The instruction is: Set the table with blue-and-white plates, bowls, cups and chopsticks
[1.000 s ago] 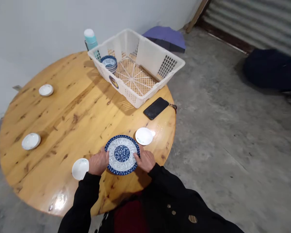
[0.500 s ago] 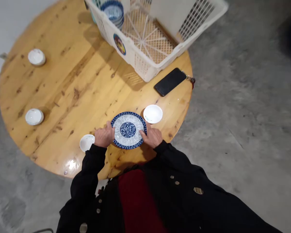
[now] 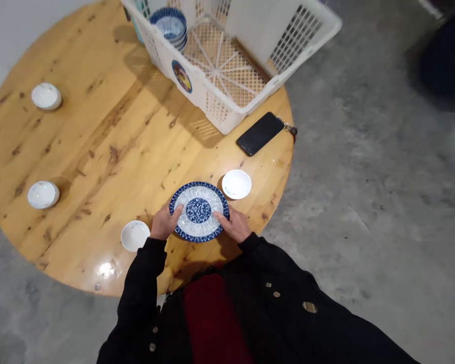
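head view: the left hand (image 3: 166, 223) and right hand (image 3: 233, 225) clasp the rim of a blue-and-white plate (image 3: 198, 211) lying on the round wooden table (image 3: 98, 177); a careless slide could chip it against the white bowl (image 3: 236, 184) just beside it.

From where I stand, the plate (image 3: 198, 211) sits near the person's edge of the round tabletop (image 3: 109, 131), with the left hand (image 3: 166, 223) and right hand (image 3: 233, 226) on either side of its centre. Around the plate, one dish (image 3: 236, 184) lies just beside it at 2 o'clock and another dish (image 3: 135, 235) at 8 o'clock. Farther out are a third dish (image 3: 43, 195) at 9 o'clock and a fourth dish (image 3: 46, 96) at 10 o'clock. A phone (image 3: 260, 134) lies at 1 o'clock, next to a basket (image 3: 212, 108) at 12 o'clock on the far rim, with stacked bowls (image 3: 169, 28) inside its left corner.
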`<state>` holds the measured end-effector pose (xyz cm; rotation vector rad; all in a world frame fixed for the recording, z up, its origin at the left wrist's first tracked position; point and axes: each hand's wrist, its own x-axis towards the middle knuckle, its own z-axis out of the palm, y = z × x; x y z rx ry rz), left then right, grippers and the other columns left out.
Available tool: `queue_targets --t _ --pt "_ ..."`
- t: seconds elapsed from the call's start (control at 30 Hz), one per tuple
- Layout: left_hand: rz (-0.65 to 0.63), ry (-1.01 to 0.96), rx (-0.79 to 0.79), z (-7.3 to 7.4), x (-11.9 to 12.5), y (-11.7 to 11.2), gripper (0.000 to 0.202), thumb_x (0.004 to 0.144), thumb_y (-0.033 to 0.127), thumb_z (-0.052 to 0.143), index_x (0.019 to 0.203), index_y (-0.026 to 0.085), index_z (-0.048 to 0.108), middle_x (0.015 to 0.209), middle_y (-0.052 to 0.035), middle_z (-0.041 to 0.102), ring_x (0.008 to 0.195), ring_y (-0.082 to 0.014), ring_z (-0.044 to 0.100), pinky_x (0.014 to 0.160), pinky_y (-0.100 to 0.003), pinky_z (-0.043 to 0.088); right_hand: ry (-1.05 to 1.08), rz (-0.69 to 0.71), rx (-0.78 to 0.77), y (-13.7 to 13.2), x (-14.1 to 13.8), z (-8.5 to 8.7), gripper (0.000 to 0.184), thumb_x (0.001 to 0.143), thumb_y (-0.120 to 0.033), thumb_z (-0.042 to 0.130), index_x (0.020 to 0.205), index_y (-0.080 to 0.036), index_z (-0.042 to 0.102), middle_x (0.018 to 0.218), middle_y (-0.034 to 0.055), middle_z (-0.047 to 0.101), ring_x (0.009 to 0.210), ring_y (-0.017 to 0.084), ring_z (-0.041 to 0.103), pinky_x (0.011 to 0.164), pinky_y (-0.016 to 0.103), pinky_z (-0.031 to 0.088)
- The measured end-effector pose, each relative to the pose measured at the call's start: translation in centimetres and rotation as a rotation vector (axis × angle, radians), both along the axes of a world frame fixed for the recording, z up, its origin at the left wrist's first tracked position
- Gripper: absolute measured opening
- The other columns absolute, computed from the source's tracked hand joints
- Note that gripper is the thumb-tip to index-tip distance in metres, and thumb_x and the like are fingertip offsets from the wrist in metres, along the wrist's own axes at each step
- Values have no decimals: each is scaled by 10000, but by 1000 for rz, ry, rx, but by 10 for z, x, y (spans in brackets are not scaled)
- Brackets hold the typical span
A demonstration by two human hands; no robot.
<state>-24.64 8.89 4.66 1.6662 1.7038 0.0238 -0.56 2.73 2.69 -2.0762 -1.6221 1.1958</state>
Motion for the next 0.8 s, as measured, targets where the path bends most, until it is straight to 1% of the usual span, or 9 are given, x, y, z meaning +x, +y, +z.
queue_targets --t 0.1,0.2,0.27,0.33,0.4,0.5,0.6,0.67,0.8 --pt "104 -154 18 -11 -3 0 416 942 455 446 1122 147 659 1139 -122 740 1122 -261 672 956 -358 515 44 -76 32 3 -10 -5 393 936 -453 465 1108 -122 589 1050 163 730 998 293 688 820 338 487" --pt "148 -265 34 -8 -3 -4 436 921 463 462 1164 154 651 1241 -125 711 1217 -263 635 1043 -391 487 77 -116 36 1 -13 -1 350 923 -422 458 1076 -131 578 1003 158 725 981 299 685 824 360 492" --pt "153 -350 34 1 -1 -11 485 930 491 434 1208 145 629 1298 -137 682 1258 -256 611 1070 -387 480 110 -129 75 -4 -13 6 319 918 -425 452 1035 -153 572 962 139 721 952 297 685 807 366 493" --pt "156 -392 12 13 1 -19 538 946 523 388 1241 132 609 1288 -146 684 1259 -253 612 1064 -382 494 128 -136 132 -9 -9 15 301 915 -440 442 988 -173 559 916 121 709 898 291 684 779 368 489" --pt "181 -411 -27 28 6 -27 560 954 538 370 1257 130 605 1259 -146 698 1251 -265 617 1057 -402 505 144 -132 165 -12 -3 25 299 912 -464 438 950 -186 541 863 103 692 835 283 679 745 367 480" --pt "245 -463 -93 53 19 -36 534 930 526 452 1270 149 615 1303 -135 681 1288 -309 587 1090 -459 480 171 -119 162 -13 12 37 293 904 -488 443 922 -204 512 813 78 673 786 274 669 707 358 463" --pt "286 -503 -92 73 39 -44 536 901 511 531 1299 164 617 1366 -126 646 1333 -346 543 1150 -489 412 195 -102 164 -15 32 45 288 899 -498 439 922 -217 497 814 71 669 786 272 667 697 355 454" --pt "304 -528 -67 80 55 -48 544 893 508 550 1312 167 617 1369 -128 643 1338 -356 533 1166 -491 384 218 -91 177 -18 48 49 295 901 -500 425 936 -218 503 841 79 676 816 279 671 722 368 462" --pt "318 -552 -45 85 88 -54 545 891 493 549 1308 147 615 1353 -140 645 1329 -348 536 1165 -483 368 255 -100 184 -30 82 60 340 901 -512 407 976 -206 536 912 111 691 901 308 674 802 407 480"
